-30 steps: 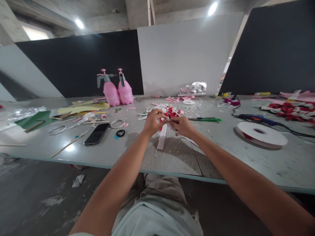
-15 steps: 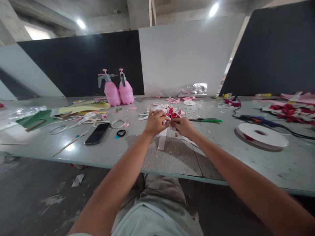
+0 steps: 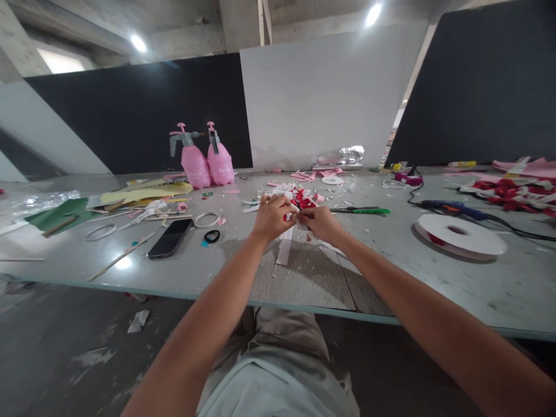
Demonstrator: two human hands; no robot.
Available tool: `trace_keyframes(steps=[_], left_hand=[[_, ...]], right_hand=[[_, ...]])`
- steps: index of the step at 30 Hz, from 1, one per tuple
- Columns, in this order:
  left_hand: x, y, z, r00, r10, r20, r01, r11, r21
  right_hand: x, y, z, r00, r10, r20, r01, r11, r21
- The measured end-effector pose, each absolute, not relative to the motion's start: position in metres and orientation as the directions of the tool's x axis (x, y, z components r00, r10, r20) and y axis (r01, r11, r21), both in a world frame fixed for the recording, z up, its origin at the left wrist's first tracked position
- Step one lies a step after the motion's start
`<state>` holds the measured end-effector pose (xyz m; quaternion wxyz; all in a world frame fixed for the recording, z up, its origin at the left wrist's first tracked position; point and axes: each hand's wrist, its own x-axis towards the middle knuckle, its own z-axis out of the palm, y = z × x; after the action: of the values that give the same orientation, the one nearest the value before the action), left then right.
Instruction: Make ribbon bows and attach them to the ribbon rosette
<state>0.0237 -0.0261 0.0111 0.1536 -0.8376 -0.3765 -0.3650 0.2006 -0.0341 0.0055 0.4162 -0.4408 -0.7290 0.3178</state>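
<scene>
My left hand (image 3: 271, 216) and my right hand (image 3: 320, 222) meet over the middle of the grey table (image 3: 182, 266), fingers curled and pinched together on a red and white ribbon piece (image 3: 292, 215). A white ribbon strip (image 3: 285, 248) hangs from that pinch down onto the table. Just behind my hands lies a heap of red and white ribbon loops (image 3: 297, 196).
Two pink spray bottles (image 3: 207, 163) stand at the back. A black phone (image 3: 169, 237), rings and wooden sticks lie left. Green-handled scissors (image 3: 362, 211), a white ribbon spool (image 3: 459, 235) and a glue gun (image 3: 452, 207) with cable lie right. Coloured paper sheets (image 3: 143, 192) sit far left.
Both hands stay pinched on the ribbon piece in nearly the same spot, with only small finger shifts. The view has moved slightly.
</scene>
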Motion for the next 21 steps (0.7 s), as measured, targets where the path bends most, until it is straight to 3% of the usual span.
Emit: trace_keyframes(steps=[6,12,16,21], left_hand=[[0.0283,-0.0259,0.0075,0.421,0.525,0.74,0.765,-0.644,0.022],[0.0227,-0.0231,0.007,0.37,0.557,0.743,0.712,-0.684,0.158],[0.0196,-0.0239,0.0078,0.332,0.575,0.748,0.698,-0.683,0.215],[0.0185,-0.0254,0.0092,0.341,0.567,0.75,0.705,-0.682,0.196]], right_hand=[[0.1996,-0.038,0.0049,-0.246,0.913,0.324,0.37,0.398,-0.84],[0.1978,-0.0391,0.003,-0.216,0.953,0.214,0.237,0.264,-0.935],[0.1971,-0.0363,0.001,-0.187,0.958,0.218,0.189,0.253,-0.949],[0.1975,-0.0359,0.003,-0.196,0.959,0.204,0.193,0.242,-0.951]])
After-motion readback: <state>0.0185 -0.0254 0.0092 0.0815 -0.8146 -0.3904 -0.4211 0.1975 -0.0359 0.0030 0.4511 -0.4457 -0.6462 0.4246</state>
